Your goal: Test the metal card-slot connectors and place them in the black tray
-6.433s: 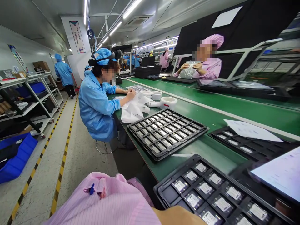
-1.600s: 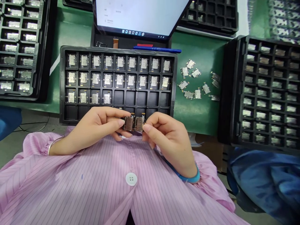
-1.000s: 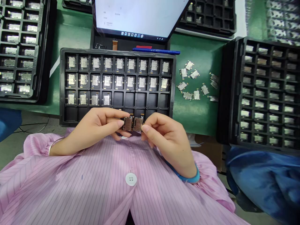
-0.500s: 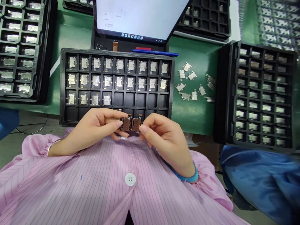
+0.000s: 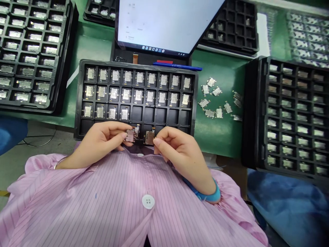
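Close to my shirt front, my left hand (image 5: pixel 109 139) is closed, pinching a small SIM card socket board (image 5: pixel 130 135) between thumb and fingers. Another small piece (image 5: pixel 137 130) shows just beside its fingertips; whether it is held too, I cannot tell. My right hand (image 5: pixel 181 154) grips the edge of a second SIM card socket board (image 5: pixel 149 137), its brownish face upward. A gap separates the two boards. Both hands are over the near edge of a black compartment tray (image 5: pixel 137 114), whose far rows hold similar silvery boards, one per pocket. My forearms and fingers cover part of the nearest row.
Several loose boards (image 5: pixel 216 91) lie on the green table (image 5: pixel 221 133) right of the tray. Stacked filled trays stand at left (image 5: pixel 33 44) and right (image 5: pixel 290 116). Behind are a laptop (image 5: pixel 167 24), a blue pen (image 5: pixel 177 66) and another black tray (image 5: pixel 238 31).
The two boards, side by side before, are now apart. My left hand's board has tilted and looks brighter, and a small piece shows beside it. The whole view has shifted slightly.
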`<state>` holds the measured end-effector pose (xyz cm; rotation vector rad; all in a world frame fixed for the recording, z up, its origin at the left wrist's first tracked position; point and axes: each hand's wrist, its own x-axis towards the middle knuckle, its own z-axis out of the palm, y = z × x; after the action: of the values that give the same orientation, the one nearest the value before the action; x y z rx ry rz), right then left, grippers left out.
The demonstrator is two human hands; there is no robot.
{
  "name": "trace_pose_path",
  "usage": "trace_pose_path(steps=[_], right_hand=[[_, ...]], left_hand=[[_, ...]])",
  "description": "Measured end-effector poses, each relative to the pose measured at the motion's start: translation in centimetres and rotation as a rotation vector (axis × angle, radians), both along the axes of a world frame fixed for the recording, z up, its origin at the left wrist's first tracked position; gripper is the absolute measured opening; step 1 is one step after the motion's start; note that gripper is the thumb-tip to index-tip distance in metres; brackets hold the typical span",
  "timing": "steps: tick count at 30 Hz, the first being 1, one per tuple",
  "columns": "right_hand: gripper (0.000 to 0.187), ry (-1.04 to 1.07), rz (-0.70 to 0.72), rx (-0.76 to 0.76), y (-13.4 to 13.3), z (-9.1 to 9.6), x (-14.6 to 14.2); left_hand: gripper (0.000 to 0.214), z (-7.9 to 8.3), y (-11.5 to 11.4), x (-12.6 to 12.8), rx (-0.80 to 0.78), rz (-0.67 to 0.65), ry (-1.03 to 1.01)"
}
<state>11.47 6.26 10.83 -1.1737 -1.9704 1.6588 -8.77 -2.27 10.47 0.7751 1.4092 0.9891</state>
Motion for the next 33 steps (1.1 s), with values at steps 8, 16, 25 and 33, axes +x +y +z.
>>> trace_pose_path(steps=[8,16,25,33], right_hand=[[0.019,-0.119,0.064,0.219,1.6,-1.6,-3.9],[0.021,-0.233,0.264,0.251,-0.2,-2.1,-8.3],[0.026,-0.200,0.119,0.418,0.3,-1.9,-6.4],[0.012,-0.321,-0.705,0.745,7.2,-4.2,6.8]], left_hand=[[0.030,0.2,-3.1,-5.8,-0.004,0.360,0.596],[0.024,-0.2,-3.4,-6.1,-0.066,0.136,0.733],[0.022,-0.9,-2.9,-4.7,-0.042,0.037,0.953],[0.024,-0.6,-4.0,-4.5,-0.097,0.180,1.018]])
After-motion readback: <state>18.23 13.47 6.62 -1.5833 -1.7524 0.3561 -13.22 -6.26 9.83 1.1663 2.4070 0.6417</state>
